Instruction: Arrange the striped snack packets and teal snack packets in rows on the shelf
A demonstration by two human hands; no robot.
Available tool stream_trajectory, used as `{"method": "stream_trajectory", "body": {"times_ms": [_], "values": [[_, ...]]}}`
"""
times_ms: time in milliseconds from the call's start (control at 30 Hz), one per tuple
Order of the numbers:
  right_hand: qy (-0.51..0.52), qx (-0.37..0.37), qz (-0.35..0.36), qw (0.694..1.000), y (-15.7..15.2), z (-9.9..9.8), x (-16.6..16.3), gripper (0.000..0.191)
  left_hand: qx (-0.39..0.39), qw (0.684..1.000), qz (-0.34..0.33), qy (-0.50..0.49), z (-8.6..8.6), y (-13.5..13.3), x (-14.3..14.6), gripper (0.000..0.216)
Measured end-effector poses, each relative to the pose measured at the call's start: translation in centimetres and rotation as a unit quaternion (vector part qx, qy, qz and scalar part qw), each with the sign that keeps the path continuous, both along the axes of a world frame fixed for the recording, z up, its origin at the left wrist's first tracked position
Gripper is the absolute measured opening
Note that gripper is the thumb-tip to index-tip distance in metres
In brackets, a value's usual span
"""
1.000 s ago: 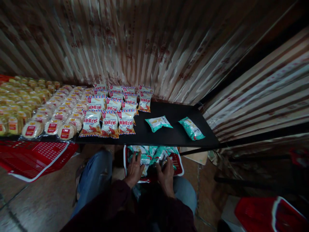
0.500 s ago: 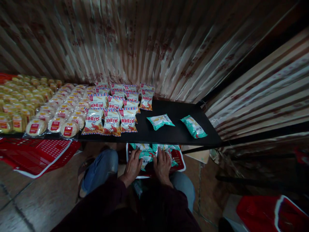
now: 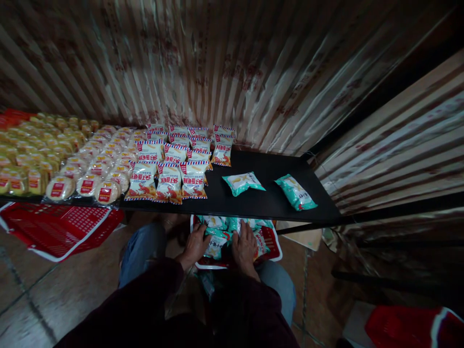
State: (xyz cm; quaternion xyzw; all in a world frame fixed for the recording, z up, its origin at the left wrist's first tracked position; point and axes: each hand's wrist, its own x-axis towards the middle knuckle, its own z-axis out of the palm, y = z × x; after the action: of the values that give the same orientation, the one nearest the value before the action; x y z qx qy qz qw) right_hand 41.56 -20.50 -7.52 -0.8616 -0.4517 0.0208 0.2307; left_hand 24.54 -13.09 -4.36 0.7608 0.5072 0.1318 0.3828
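Now at the picking stage, by the look of it: reaching with both hands into the basket (image 3: 274, 255) wedged between the knees, just under the front edge of the shelf (image 3: 253, 205). Resting the left hand (image 3: 195, 241) on the left side of the teal packets (image 3: 217, 240) heaped inside, fingers bent over one of them; cannot tell whether actually gripping it or only touching. Laying the right hand (image 3: 244, 246) flat on top of the heap, fingers spread wide, holding nothing that shows.

Judging from that: to get a packet out, close fingers round a single one rather than pressing the slippery pile, then lift up and forward past the shelf lip, which overhangs the far half of the basket and leaves little headroom.

Up on the shelf, to the right: two loose teal bags (image 3: 242, 182), well apart from each other, with bare black surface around them. Left of those, touching in neat rows: red-and-blue packs (image 3: 168, 181), then round cakes (image 3: 83, 182), then yellow ones running off the frame. Below the cakes, on the floor: a second red crate (image 3: 54, 227). Behind everything, close: corrugated wall (image 3: 232, 63). Dim throughout, so hard to read small print or finer finger positions.
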Motion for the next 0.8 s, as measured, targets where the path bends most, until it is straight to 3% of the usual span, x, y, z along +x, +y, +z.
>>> {"method": "stream_trajectory", "body": {"times_ms": [100,233,500,633,800], "values": [[-0.012,-0.031,-0.021,0.999,0.5,0.0,-0.3,0.056,0.006,1.000,-0.007,0.016,1.5,0.2,0.4,0.018],[-0.015,-0.016,-0.025,0.999,0.8,0.2,-0.4,0.055,0.016,0.999,-0.036,0.017,2.8,0.7,0.0,0.017],[-0.010,-0.020,-0.043,0.999,1.3,0.3,-0.2,0.053,-0.055,0.996,-0.071,0.001,1.1,3.1,-2.7,0.013],[-0.020,-0.014,-0.033,0.999,0.8,-0.3,0.4,0.057,-0.084,0.995,-0.060,0.007,1.2,3.6,-1.2,0.016],[0.011,0.019,0.002,1.000,0.5,-1.0,1.7,0.063,-0.114,0.989,-0.096,-0.014,2.2,4.3,0.6,0.018]]}}
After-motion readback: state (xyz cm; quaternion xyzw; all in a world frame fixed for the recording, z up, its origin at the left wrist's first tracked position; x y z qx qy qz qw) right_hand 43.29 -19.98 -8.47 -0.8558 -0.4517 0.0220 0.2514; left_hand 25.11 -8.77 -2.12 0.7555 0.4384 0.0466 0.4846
